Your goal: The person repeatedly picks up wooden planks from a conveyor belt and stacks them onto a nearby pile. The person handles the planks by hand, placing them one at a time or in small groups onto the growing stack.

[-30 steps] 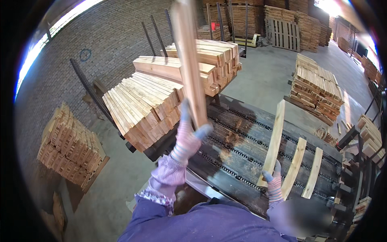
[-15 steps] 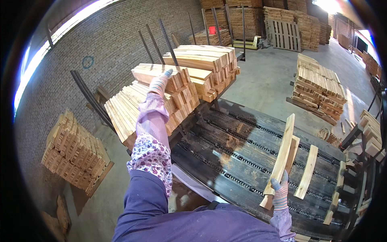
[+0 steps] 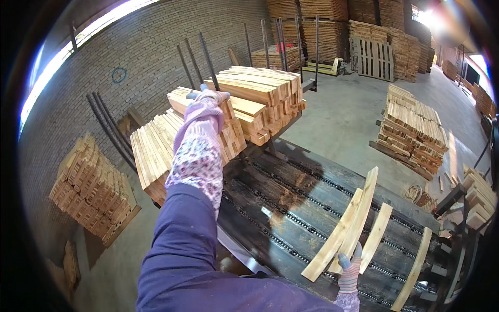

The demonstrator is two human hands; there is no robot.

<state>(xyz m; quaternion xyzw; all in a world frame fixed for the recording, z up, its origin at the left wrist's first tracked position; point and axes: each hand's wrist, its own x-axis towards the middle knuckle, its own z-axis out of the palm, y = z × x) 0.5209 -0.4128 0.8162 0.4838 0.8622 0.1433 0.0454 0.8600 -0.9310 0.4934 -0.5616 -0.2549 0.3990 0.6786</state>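
Note:
My left hand [image 3: 208, 95], in a striped glove, reaches out over the stacked wooden planks [image 3: 156, 138] at the left. It rests on the top layer with its fingers spread. At the lower right my right hand [image 3: 349, 270], gloved the same way, has thumb and fingers around the near end of a pale, slightly curved wooden plank [image 3: 361, 208]. Another plank [image 3: 335, 236] lies against its left side, partly overlapped. A third, shorter plank [image 3: 376, 236] lies just to the right of the hand.
The planks lie on a dark chain conveyor [image 3: 291, 208]. A longer plank [image 3: 413, 270] lies farther right. Beyond the conveyor stands a plank pile [image 3: 413, 125]; another pile [image 3: 93, 190] stands on the floor at left. Upright metal posts [image 3: 208, 57] rise behind the stacks.
The two planks at my right hand have spread apart, one now showing on the left. My left hand's fingers have spread on the stack. The view has shifted slightly.

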